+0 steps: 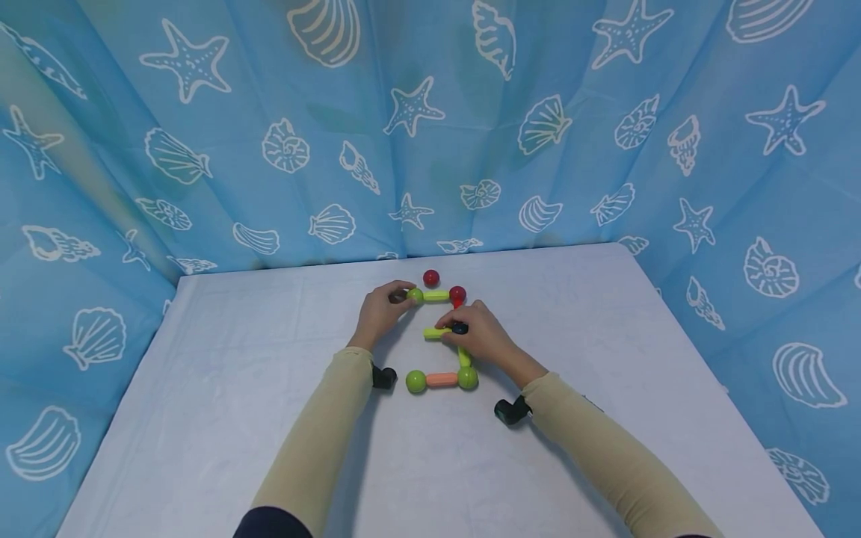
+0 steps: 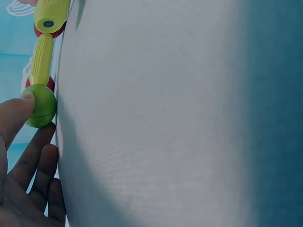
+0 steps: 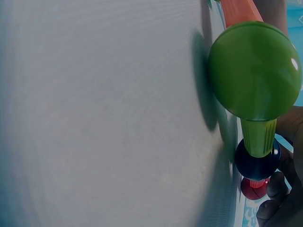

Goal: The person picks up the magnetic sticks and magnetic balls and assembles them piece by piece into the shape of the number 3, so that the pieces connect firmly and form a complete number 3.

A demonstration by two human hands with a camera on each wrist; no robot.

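In the head view, my left hand (image 1: pixel 381 312) pinches a green ball (image 1: pixel 416 296) between thumb and index finger, its other fingers spread. A yellow-green rod (image 1: pixel 436 296) runs from that ball to a red ball (image 1: pixel 457 294). My right hand (image 1: pixel 480 332) pinches another yellow-green rod (image 1: pixel 433 333) beside a dark blue ball (image 1: pixel 460 328); its left end is free. A short red rod (image 1: pixel 458 304) rises from under the right hand to the red ball. Below, a yellow-green rod (image 1: pixel 464 357) leads to a larger green ball (image 1: pixel 467 377).
A salmon rod (image 1: pixel 442 379) joins the larger green ball to another green ball (image 1: pixel 416 382). One loose-looking red ball (image 1: pixel 431 278) lies behind the upper rod. The white table (image 1: pixel 235 411) meets a blue shell-patterned curtain (image 1: pixel 430 179) at its back and sides.
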